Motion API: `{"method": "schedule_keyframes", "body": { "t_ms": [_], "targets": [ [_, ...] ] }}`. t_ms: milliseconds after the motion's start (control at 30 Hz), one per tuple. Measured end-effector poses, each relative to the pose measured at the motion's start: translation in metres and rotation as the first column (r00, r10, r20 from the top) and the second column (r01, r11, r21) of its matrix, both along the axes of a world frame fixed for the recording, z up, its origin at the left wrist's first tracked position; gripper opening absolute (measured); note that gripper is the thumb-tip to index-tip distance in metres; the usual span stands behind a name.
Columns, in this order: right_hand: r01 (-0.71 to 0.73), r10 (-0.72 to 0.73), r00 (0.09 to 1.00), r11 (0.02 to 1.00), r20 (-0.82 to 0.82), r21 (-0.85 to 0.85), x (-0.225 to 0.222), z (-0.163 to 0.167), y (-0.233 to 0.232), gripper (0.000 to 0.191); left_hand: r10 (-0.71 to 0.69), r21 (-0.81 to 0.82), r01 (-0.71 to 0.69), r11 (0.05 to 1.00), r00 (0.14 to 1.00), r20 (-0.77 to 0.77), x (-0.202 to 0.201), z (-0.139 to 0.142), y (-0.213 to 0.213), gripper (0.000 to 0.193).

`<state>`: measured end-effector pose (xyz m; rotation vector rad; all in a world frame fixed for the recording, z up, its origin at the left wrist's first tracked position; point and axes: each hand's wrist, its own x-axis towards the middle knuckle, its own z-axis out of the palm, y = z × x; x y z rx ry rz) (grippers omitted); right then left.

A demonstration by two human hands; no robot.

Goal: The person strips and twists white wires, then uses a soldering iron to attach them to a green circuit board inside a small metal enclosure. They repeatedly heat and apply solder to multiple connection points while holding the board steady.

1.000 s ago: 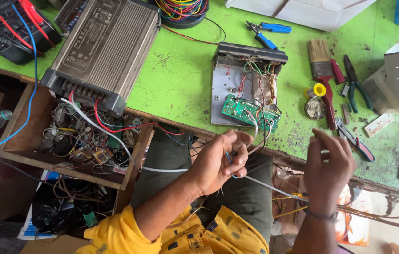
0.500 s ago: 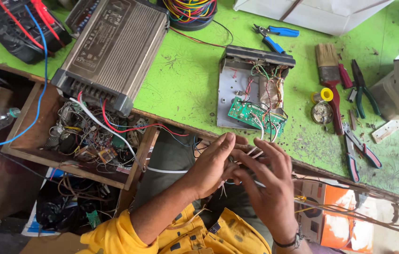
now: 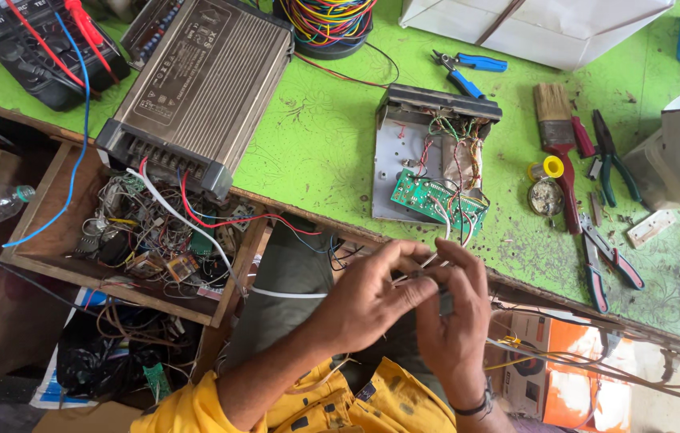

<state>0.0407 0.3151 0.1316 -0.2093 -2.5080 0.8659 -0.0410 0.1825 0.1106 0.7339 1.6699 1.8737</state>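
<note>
My left hand [image 3: 368, 297] and my right hand [image 3: 454, 321] meet over my lap, just below the green table's front edge. Their fingertips pinch thin white wires [image 3: 436, 258] that run up to a green circuit board [image 3: 438, 200]. The board lies tilted inside an opened grey metal case [image 3: 404, 160] on the green table [image 3: 324, 144]. A small dark part shows between my right fingers; I cannot tell what it is.
A large grey power supply box [image 3: 199, 88] overhangs an open wooden drawer [image 3: 59, 232] full of wires and parts. A multimeter [image 3: 31, 48] sits far left. Blue-handled pliers [image 3: 468, 68], a brush [image 3: 556, 128], red-handled cutters [image 3: 604, 265] and a wire spool [image 3: 328, 24] lie around.
My hands were apart, stretching a wire between them. The right hand has moved left to join the left hand, and both now pinch the wires close together.
</note>
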Motion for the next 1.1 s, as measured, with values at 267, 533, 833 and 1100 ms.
{"method": "schedule_keyframes", "body": {
  "t_ms": [267, 533, 833, 1100],
  "targets": [
    [-0.021, 0.019, 0.999, 0.998, -0.041, -0.059, -0.007, 0.012, -0.004, 0.012, 0.119, -0.082, -0.121, 0.989, 0.992, -0.028, -0.004, 0.020, -0.014, 0.025],
    [-0.056, 0.075, 0.989, 0.987, -0.126, 0.150, -0.003, 0.008, -0.002, 0.016, 0.074, 0.027, -0.078, 0.997, 0.990, 0.117, -0.002, 0.008, -0.011, 0.026],
    [0.001, -0.014, 0.997, 0.985, -0.074, -0.172, -0.005, -0.018, -0.001, 0.004, 0.100, 0.041, -0.101, 0.994, 0.995, 0.013, -0.003, 0.007, -0.014, 0.027],
    [-0.091, 0.068, 0.996, 0.754, -0.061, -0.651, -0.020, -0.007, -0.005, 0.009, 0.296, 0.195, -0.249, 0.949, 0.916, -0.270, -0.013, -0.001, -0.018, 0.024]
  ]
}}
